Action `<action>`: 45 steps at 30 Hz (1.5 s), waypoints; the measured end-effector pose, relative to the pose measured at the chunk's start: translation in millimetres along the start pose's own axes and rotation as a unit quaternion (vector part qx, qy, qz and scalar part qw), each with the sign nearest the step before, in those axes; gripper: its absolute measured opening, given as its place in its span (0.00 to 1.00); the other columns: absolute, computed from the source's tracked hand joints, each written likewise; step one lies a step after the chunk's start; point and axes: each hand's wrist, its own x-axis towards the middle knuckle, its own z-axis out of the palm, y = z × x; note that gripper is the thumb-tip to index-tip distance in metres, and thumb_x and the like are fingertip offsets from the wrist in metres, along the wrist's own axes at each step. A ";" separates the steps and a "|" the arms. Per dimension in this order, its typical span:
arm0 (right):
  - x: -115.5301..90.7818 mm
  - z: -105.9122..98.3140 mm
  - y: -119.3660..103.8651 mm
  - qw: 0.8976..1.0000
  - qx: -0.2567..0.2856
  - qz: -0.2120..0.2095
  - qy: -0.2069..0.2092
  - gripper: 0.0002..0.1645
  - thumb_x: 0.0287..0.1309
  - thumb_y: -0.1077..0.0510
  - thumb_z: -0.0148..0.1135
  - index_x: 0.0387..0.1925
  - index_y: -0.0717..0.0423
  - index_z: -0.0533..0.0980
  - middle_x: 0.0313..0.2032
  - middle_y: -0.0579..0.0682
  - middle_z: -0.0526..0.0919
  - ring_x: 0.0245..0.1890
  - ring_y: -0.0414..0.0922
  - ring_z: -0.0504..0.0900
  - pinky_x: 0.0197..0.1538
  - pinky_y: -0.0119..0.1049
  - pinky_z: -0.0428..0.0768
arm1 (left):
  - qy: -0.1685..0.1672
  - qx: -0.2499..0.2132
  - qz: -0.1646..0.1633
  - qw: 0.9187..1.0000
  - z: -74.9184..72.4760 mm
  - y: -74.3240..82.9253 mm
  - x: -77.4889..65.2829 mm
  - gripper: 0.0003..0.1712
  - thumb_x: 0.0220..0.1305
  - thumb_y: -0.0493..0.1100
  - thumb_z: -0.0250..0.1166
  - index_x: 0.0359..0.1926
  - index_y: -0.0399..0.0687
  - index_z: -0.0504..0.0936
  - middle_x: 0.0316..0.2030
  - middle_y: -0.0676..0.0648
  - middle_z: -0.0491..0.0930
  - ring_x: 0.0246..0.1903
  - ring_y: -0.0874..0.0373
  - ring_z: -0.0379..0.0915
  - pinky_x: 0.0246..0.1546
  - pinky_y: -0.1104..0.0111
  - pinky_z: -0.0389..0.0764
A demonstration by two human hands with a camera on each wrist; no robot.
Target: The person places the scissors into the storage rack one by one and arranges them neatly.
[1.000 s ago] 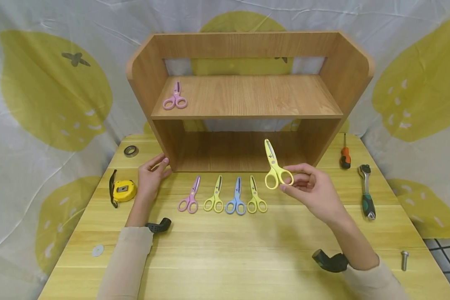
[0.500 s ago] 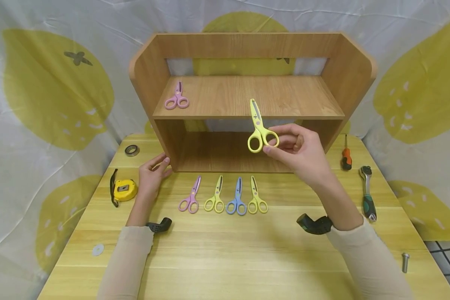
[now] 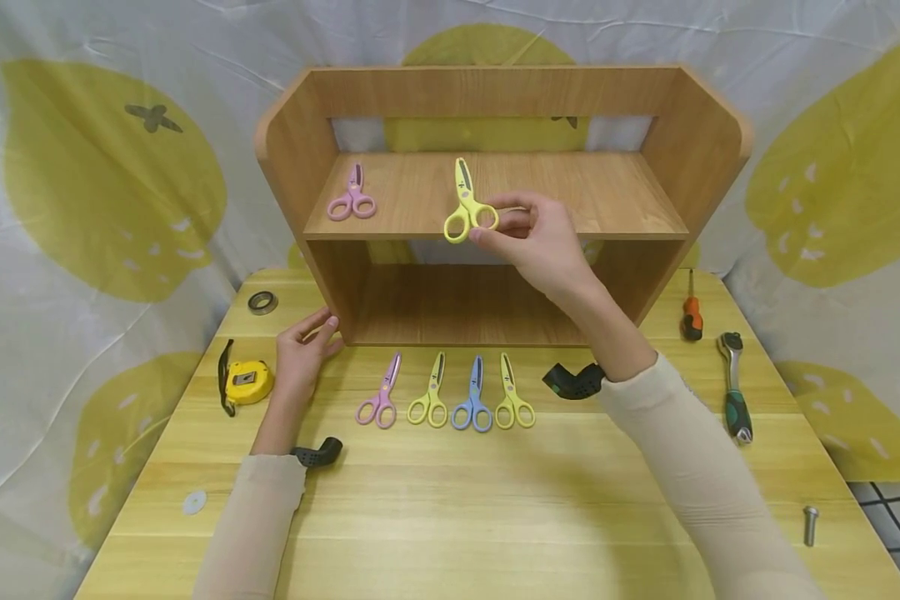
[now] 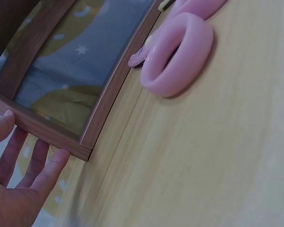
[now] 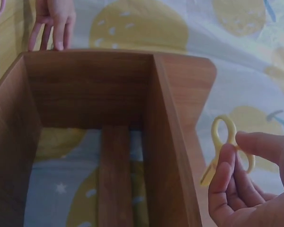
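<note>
My right hand (image 3: pixel 543 246) pinches yellow scissors (image 3: pixel 465 206) by one handle loop, thumb in front and fingers behind. The blades point up, in front of the upper board of a wooden shelf (image 3: pixel 570 196). Pink scissors (image 3: pixel 353 198) lie on that board at its left end. With fairly straight fingers, my left hand (image 3: pixel 303 354) touches the outer left side of the shelf near its bottom; the left wrist view shows fingertips against the panel (image 4: pixel 47 135). On the table before the shelf lie pink scissors (image 3: pixel 381 398), blue scissors (image 3: pixel 474 400) and two yellow scissors (image 3: pixel 429 397).
To the left on the table (image 3: pixel 420 517) are a tape roll (image 3: pixel 262 302), a yellow tape measure (image 3: pixel 249 382) and a washer (image 3: pixel 195 502). A screwdriver (image 3: pixel 692 317), a ratchet wrench (image 3: pixel 733 387) and a bolt (image 3: pixel 810 525) lie to the right.
Holding the yellow scissors, my right hand has risen and moved left, from before the lower compartment to the upper board. My left hand has stayed at the shelf's side.
</note>
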 end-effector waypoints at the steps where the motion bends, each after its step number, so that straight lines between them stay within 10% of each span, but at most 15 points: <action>1: 4.5 3.2 -0.6 1.000 -0.001 -0.004 0.000 0.26 0.58 0.55 0.77 0.58 0.52 0.80 0.40 0.49 0.91 0.42 0.42 0.87 0.44 0.31 0.86 | 0.000 -0.002 0.002 1.000 -1.0 -2.0 1.1 0.25 0.69 0.39 0.68 0.66 0.39 0.79 0.55 0.53 0.81 0.51 0.60 0.83 0.60 0.52 0.82; 23: 68.9 61.3 -14.1 0.999 -0.047 0.000 -0.019 0.25 0.60 0.60 0.74 0.58 0.60 0.79 0.37 0.54 0.91 0.33 0.40 0.89 0.31 0.27 0.85 | 0.010 -0.010 0.029 0.999 -4.6 -7.8 4.2 0.26 0.67 0.42 0.71 0.64 0.39 0.80 0.54 0.52 0.81 0.49 0.60 0.84 0.56 0.56 0.85; 45: 74.8 71.8 -14.9 0.977 -0.210 -0.020 -0.027 0.17 0.62 0.51 0.74 0.48 0.57 0.84 0.39 0.48 0.82 0.38 0.41 0.74 0.32 0.28 0.72 | 0.007 -0.006 0.021 1.000 -1.2 -9.1 3.3 0.26 0.68 0.42 0.70 0.65 0.41 0.80 0.57 0.51 0.81 0.56 0.52 0.81 0.57 0.57 0.86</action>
